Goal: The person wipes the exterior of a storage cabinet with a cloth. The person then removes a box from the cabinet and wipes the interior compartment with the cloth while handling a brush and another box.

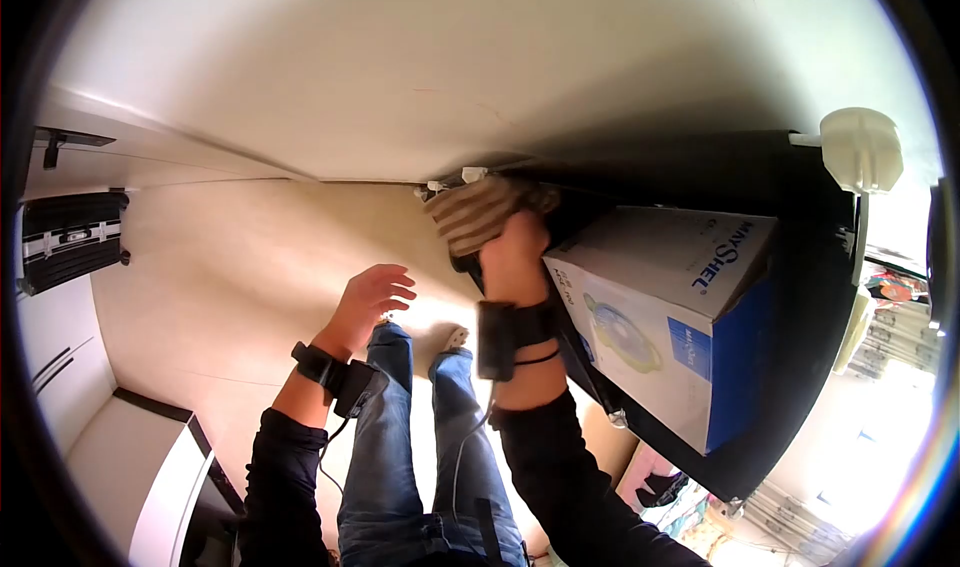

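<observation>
two wrists: each strapped with a black device
left hand: fingers apart and slightly curled, over the pale floor
right hand: motion-blurred, closed on a striped cloth
striped cloth: brown, at the left end of a black surface, just beside small white knobs
white box: blue-sided, on the black surface, right of the cloth

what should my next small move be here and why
Perhaps bring your left hand over to steady the striped cloth: the left is open and empty, while your right hand alone holds the cloth, which appears blurred.
</observation>
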The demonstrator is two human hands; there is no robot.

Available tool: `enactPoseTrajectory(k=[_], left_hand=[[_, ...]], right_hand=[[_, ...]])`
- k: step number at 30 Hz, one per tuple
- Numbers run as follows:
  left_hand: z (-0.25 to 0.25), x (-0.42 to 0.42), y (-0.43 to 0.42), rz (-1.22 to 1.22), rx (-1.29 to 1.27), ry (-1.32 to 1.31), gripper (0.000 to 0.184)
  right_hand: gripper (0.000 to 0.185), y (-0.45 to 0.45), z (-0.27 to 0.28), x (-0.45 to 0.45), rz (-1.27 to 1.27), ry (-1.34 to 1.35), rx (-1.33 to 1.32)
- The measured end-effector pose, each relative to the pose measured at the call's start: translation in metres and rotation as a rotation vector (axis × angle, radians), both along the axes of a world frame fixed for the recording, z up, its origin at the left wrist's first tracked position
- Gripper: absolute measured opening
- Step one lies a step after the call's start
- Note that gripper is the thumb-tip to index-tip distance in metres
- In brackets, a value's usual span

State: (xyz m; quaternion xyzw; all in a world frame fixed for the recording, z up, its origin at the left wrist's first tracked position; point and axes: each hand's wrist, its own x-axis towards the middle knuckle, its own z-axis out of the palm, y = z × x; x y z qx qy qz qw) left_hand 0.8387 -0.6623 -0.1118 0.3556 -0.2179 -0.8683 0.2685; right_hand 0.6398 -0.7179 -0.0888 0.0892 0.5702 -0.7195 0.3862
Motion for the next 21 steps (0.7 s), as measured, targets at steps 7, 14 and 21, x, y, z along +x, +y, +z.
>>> enactPoseTrajectory(k=[7, 14, 21], left_hand=[[0.003, -0.001, 0.015, 0.072, 0.099, 0.029, 0.035], [0.027, -0.017, 0.074, -0.021, 0.336, 0.162, 0.041], [0.038, -0.056, 0.122, -0.039, 0.273, 0.274, 0.059]], right_hand=[[0.032, 0.051, 0.038, 0.010, 0.313, -0.138, -0.064], [0.041, 0.171, 0.050, 0.029, 0.750, 0.123, 0.248], [0.051, 0.223, 0.050, 0.020, 1.062, 0.631, 0.380]])
